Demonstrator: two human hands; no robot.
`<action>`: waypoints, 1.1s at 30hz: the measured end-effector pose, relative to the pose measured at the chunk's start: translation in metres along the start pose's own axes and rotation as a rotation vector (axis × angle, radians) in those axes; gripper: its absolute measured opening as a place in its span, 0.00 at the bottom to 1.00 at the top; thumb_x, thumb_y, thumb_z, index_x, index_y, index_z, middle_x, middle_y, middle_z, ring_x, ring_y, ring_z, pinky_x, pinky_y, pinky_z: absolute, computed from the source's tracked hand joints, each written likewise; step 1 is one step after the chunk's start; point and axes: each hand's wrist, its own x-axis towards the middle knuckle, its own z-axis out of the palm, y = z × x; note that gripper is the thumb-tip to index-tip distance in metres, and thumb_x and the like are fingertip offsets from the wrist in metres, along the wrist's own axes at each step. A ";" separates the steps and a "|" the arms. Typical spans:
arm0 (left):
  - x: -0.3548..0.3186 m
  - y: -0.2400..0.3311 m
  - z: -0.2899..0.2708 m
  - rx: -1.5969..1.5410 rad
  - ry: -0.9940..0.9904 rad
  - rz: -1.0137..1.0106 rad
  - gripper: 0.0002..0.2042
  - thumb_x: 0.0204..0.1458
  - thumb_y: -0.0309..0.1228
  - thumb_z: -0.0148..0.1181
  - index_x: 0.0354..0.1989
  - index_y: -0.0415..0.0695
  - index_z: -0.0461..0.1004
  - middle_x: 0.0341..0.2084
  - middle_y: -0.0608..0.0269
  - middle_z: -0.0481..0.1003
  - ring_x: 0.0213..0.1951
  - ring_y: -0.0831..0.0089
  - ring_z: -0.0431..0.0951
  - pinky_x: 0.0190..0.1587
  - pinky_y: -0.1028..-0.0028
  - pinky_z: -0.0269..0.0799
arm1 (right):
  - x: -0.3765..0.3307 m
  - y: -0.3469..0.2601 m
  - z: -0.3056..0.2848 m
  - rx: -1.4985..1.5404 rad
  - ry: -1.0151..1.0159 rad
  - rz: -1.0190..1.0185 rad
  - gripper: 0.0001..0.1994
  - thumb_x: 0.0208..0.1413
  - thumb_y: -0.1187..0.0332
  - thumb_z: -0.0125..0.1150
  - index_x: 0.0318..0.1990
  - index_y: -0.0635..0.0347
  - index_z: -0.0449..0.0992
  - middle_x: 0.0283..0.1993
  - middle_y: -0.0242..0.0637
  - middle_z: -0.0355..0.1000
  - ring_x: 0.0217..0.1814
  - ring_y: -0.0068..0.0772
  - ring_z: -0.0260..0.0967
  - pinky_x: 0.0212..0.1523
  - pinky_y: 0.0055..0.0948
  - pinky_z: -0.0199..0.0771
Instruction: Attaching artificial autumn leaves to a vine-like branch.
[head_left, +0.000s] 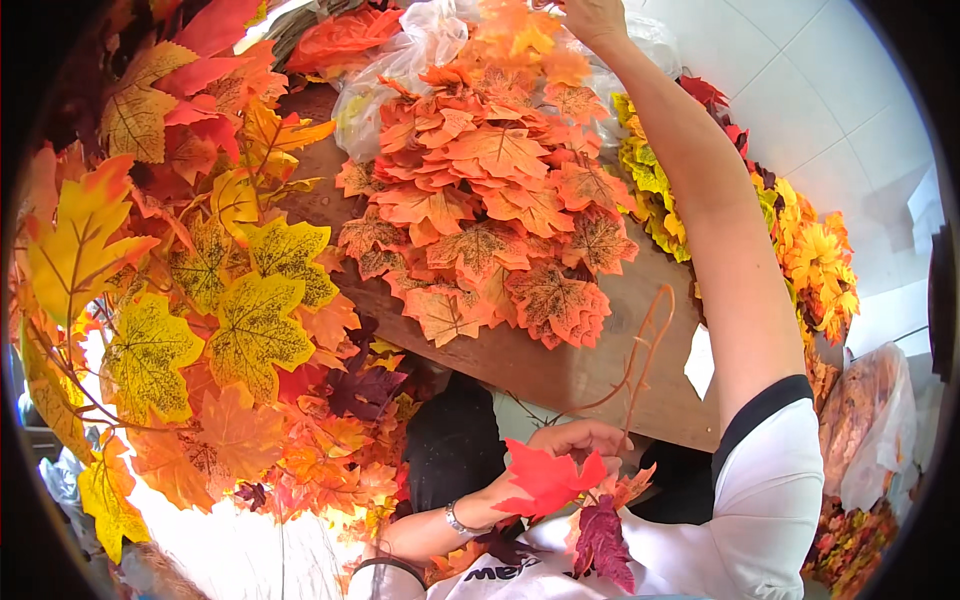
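My left hand [580, 440], with a metal watch on its wrist, is closed around a thin brown artificial stem [640, 365] near my lap. The stem curves up over the table edge. Red and dark maroon artificial leaves [605, 540] hang beside that hand, a bright red one [550, 478] partly over the wrist. My right arm stretches far across the table, and my right hand [597, 20] is at the top edge of the view, its fingers mostly cut off. Blurred orange leaves [520, 35] lie close to it. Nearer stands a big pile of orange artificial maple leaves [490, 210].
Leafy yellow, orange and red branches [210, 330] crowd the left side. The brown table [480, 375] bears clear plastic bags [400, 65] at the back and a white paper piece [699, 362] at right. Yellow leaves [650, 185] and a wrapped bundle [868, 425] lie beyond my right arm.
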 end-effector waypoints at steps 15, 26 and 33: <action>0.002 0.030 0.033 0.182 0.297 -0.101 0.09 0.48 0.20 0.56 0.39 0.38 0.69 0.23 0.63 0.74 0.22 0.82 0.70 0.24 0.84 0.65 | -0.164 0.054 -0.154 0.244 -0.284 0.250 0.16 0.40 0.56 0.59 0.39 0.48 0.76 0.27 0.41 0.73 0.29 0.44 0.71 0.29 0.37 0.70; 0.005 0.015 0.036 0.318 0.283 0.031 0.11 0.50 0.24 0.56 0.42 0.36 0.66 0.24 0.62 0.72 0.24 0.80 0.72 0.26 0.81 0.69 | -0.352 -0.010 -0.198 0.129 -0.289 0.255 0.17 0.34 0.73 0.60 0.37 0.57 0.70 0.33 0.37 0.65 0.40 0.41 0.64 0.32 0.37 0.69; -0.001 0.010 0.031 0.370 0.380 0.131 0.09 0.50 0.21 0.53 0.40 0.37 0.66 0.22 0.63 0.71 0.25 0.79 0.71 0.26 0.83 0.66 | -0.358 -0.014 -0.234 0.493 -0.380 0.263 0.33 0.36 0.66 0.67 0.56 0.52 0.63 0.51 0.37 0.64 0.48 0.39 0.61 0.43 0.33 0.68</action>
